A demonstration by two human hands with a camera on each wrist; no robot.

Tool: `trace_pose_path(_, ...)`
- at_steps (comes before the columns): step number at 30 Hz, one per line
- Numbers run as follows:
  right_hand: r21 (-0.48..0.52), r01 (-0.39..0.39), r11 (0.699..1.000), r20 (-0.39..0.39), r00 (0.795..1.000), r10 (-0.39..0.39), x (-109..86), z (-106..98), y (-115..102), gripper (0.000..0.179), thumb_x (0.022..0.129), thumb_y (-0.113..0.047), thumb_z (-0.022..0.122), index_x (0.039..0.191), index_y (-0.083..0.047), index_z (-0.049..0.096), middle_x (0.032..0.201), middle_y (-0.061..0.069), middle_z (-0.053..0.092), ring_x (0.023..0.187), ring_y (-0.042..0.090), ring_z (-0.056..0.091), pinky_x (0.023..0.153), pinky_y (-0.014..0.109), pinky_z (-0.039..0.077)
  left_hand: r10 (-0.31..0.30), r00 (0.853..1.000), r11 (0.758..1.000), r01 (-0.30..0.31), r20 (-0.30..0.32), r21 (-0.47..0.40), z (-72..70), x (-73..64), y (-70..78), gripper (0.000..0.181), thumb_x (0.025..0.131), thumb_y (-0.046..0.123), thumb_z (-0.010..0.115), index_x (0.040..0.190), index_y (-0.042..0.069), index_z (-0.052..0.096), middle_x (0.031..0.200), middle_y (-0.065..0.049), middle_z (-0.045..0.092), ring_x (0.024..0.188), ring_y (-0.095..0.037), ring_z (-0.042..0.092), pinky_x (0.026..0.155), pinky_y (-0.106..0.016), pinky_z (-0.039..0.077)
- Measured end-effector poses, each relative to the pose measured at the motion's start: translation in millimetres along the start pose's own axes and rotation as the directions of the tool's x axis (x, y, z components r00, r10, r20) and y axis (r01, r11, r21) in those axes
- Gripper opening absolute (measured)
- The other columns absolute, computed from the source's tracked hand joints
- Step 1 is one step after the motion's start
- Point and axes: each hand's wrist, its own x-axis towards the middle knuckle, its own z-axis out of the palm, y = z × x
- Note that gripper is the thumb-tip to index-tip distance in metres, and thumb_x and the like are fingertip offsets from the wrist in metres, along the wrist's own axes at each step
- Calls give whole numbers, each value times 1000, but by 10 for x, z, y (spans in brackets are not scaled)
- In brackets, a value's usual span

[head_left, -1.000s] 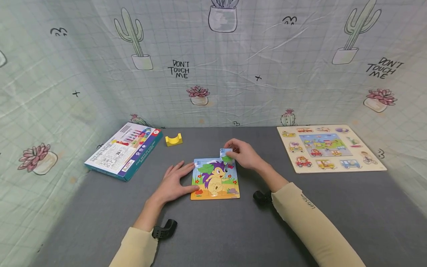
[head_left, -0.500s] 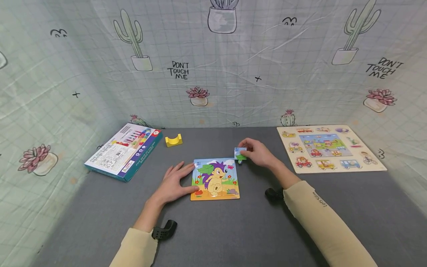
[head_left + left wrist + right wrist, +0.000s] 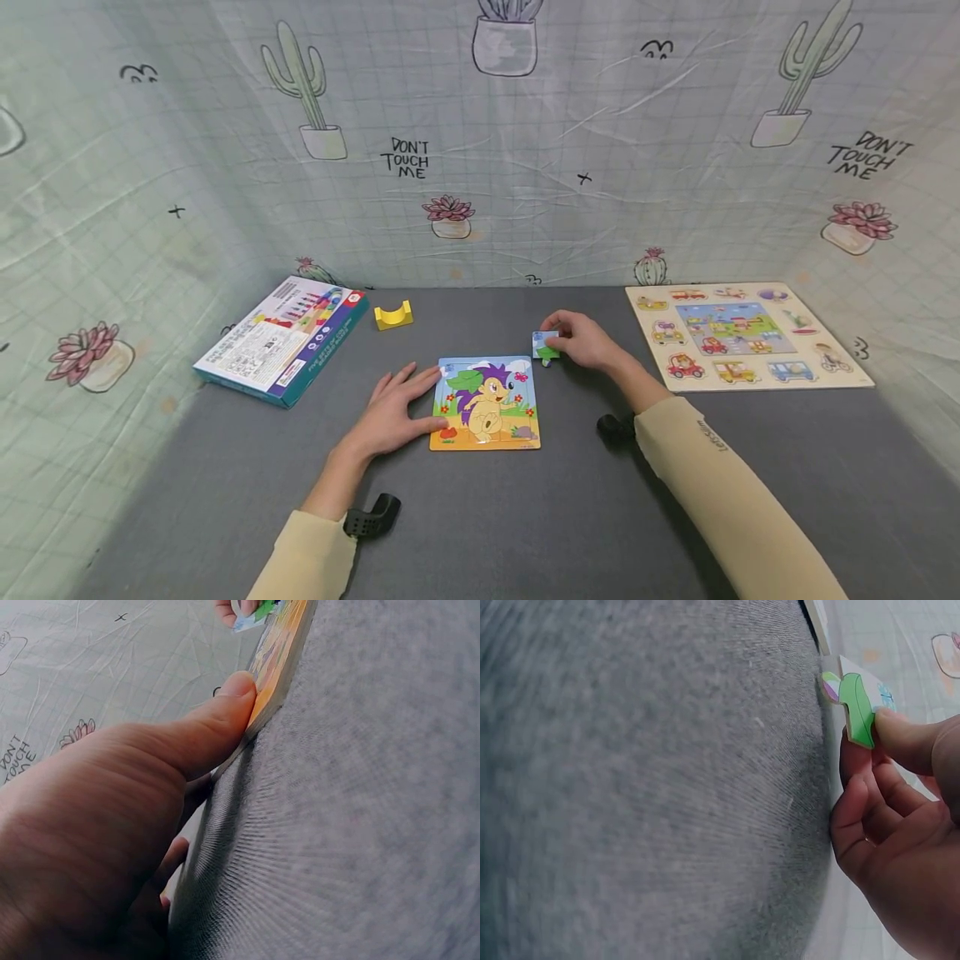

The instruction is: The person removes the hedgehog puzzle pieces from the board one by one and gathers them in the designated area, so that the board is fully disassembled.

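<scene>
Pale cloth [image 3: 352,225], crinkled and printed with grid lines, potted cacti, pink succulents and the words "DON'T TOUCH ME", rises behind and to both sides of a dark grey work surface [image 3: 480,525]. On that surface, near the middle, a square hedgehog puzzle [image 3: 486,404] lies flat, face up. Judging by how complete the purple-spined hedgehog, leaf, flowers and butterfly look, most of the picture is in place; whether a gap remains among its pieces cannot be told from here. At least one loose piece [image 3: 541,339], blue with a green leaf and a purple-marked tab, is out, just beyond the puzzle's upper right corner and apart from it, so fitting it appears to be the part left undone. A person's right hand [image 3: 581,337] pinches this piece between thumb and finger; whether it touches the surface is unclear. The left hand [image 3: 393,417] is spread beside the puzzle, its thumb on the lower left edge and fingertips at the upper left. Both arms wear tan sleeves. Farther back on the grey stand a flat printed box [image 3: 281,337] to the left, a small yellow arched block [image 3: 393,317] beside it, and a vehicle picture board [image 3: 807,346] lying to the right.
</scene>
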Motion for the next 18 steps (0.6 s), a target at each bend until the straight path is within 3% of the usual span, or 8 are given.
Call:
trace_pose_path(10,-93,-21,995,-19,1000,19,39,40,16,16,101,-7,61,114,0,65,104,14,63,93,29,54,82,42,45,1,1000,1000,-1,-15,7,28,-5,-21,85,86,48,78,154,11,44,158,-6,41,151,-35,17,119,-60,4)
trace_pose_path(18,-136,21,991,-8,1000,-22,47,46,57,19,99,-6,64,114,6,67,105,17,62,92,29,55,83,44,46,-4,1000,1000,4,-18,9,25,-4,-12,85,85,48,79,154,11,45,158,-7,42,151,-36,18,118,-61,4)
